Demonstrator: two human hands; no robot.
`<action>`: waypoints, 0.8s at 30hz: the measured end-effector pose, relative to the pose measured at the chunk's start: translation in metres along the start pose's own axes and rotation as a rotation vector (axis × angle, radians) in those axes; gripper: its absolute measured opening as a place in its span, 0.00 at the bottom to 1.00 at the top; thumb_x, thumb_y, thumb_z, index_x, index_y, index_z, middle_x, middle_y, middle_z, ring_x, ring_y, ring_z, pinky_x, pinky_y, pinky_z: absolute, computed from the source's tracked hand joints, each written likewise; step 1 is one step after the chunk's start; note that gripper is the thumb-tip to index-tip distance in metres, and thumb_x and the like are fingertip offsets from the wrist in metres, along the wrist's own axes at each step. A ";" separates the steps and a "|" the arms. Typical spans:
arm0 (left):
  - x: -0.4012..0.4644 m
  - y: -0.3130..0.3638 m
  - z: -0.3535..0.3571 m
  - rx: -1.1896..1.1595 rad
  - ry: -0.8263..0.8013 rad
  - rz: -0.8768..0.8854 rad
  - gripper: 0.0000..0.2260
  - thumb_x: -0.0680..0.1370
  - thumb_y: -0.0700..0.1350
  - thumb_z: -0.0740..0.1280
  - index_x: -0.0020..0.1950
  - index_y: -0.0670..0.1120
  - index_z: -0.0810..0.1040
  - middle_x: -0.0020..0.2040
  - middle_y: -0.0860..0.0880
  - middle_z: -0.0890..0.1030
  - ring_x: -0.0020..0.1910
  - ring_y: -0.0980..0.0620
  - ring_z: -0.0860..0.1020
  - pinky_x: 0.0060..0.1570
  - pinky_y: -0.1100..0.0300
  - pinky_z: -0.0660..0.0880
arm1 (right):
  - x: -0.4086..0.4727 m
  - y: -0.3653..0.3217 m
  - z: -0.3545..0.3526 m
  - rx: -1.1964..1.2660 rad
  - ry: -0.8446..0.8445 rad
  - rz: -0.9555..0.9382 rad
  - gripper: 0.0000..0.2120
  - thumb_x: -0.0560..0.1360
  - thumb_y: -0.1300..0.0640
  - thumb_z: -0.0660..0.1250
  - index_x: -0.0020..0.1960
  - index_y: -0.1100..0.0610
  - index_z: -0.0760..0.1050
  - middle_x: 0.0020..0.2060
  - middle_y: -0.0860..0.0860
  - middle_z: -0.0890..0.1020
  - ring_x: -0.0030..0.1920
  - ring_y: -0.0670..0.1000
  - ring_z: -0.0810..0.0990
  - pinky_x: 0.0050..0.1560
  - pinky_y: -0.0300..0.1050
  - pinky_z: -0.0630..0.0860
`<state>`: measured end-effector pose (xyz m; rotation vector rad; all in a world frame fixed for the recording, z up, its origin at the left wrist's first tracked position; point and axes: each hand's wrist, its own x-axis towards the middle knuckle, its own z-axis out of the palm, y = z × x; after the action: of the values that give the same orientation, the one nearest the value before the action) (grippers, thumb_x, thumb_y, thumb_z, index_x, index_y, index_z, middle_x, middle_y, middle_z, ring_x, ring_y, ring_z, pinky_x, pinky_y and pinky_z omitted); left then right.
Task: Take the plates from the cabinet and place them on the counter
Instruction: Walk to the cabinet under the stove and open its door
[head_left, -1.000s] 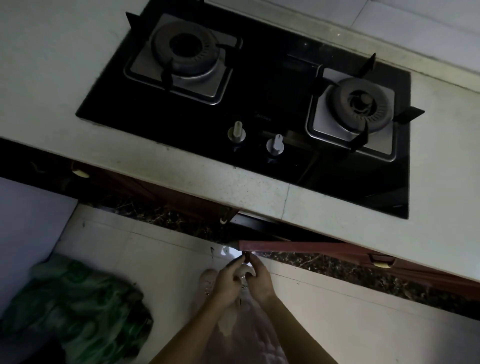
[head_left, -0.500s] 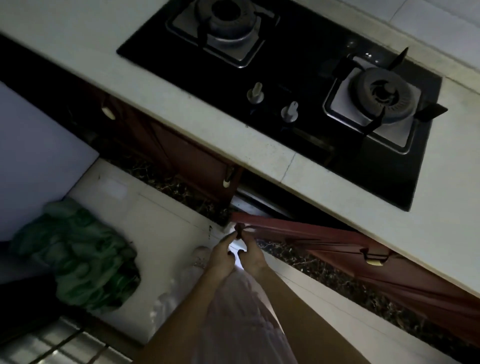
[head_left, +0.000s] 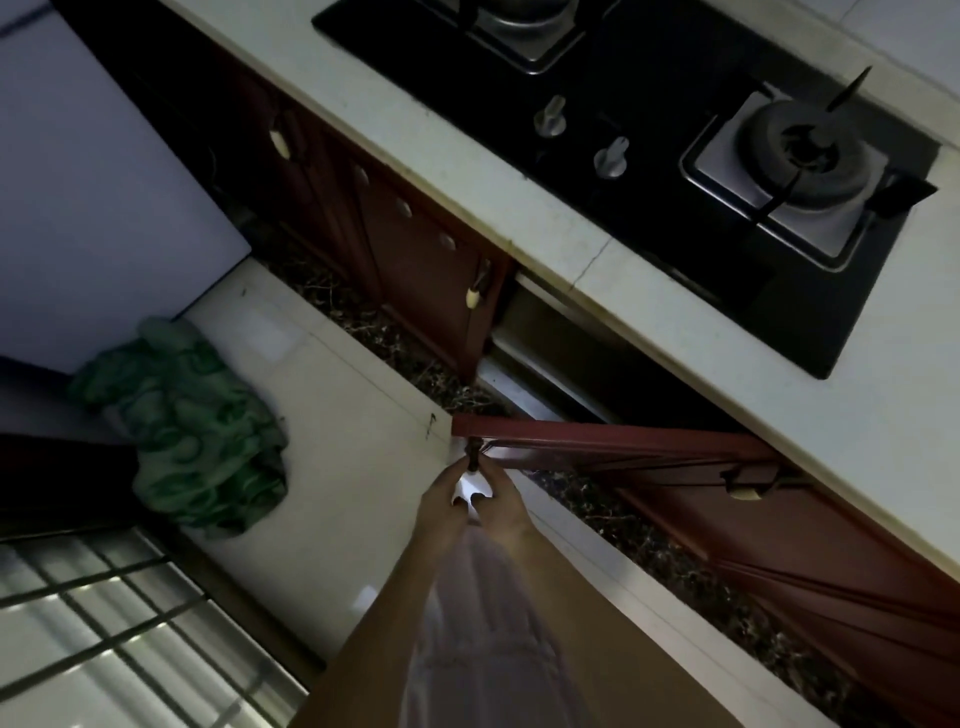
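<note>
I am only getting started on this job: no plate is sitting on the white counter (head_left: 519, 208) yet, and none is in either of my hands. I am reaching down with both arms to the free corner of the red-brown cabinet door (head_left: 613, 444), which is standing partly swung out from under the counter's front edge, below the black gas hob (head_left: 649, 171). My left hand (head_left: 441, 504) and my right hand (head_left: 501, 506) are meeting at the small dark handle (head_left: 474, 451) near that corner, with the fingertips of both pinching in toward it; the light is dim and a bright patch between my hands is washing out detail, so I am judging that they are closed on the handle rather than seeing each finger clearly. Behind the door, the opening is showing as a dark gap with a pale metal rail (head_left: 540, 384) along it. I am not seeing any plates in there: the inside is too dark and the door is hiding most of it, so I am only guessing that they are lying somewhere behind the door, beyond my hands and farther in under the counter. What is remaining, as I judge it, is nearly everything: getting the door fully open, reaching in, lifting the plates out and setting them on the counter's bare stretch beside the hob. A crumpled green cloth (head_left: 192, 431) is lying on the floor well to my left, clear of the door.
</note>
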<state>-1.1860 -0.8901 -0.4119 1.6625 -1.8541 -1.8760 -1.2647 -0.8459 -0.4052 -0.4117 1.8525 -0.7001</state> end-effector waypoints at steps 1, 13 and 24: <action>-0.005 -0.003 0.000 0.003 0.000 0.013 0.29 0.71 0.29 0.55 0.71 0.45 0.67 0.69 0.44 0.71 0.68 0.47 0.70 0.63 0.62 0.65 | -0.004 0.004 0.001 -0.001 -0.003 -0.010 0.29 0.73 0.73 0.55 0.72 0.58 0.61 0.71 0.55 0.68 0.71 0.53 0.66 0.71 0.43 0.62; -0.077 -0.054 0.043 -0.084 -0.013 0.010 0.28 0.72 0.26 0.53 0.71 0.42 0.65 0.71 0.43 0.68 0.70 0.47 0.66 0.58 0.78 0.64 | -0.071 0.074 0.010 -0.020 -0.027 -0.084 0.32 0.72 0.77 0.53 0.74 0.59 0.55 0.73 0.55 0.62 0.73 0.53 0.60 0.70 0.40 0.60; -0.130 -0.086 0.093 -0.087 -0.049 -0.028 0.30 0.72 0.26 0.52 0.72 0.45 0.64 0.72 0.45 0.68 0.70 0.49 0.67 0.60 0.68 0.61 | -0.116 0.129 -0.005 -0.048 -0.021 0.013 0.28 0.73 0.75 0.53 0.71 0.58 0.63 0.70 0.55 0.68 0.71 0.54 0.65 0.69 0.43 0.63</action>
<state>-1.1378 -0.7150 -0.4185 1.6392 -1.7471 -1.9947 -1.2196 -0.6779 -0.4027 -0.4366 1.8536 -0.6409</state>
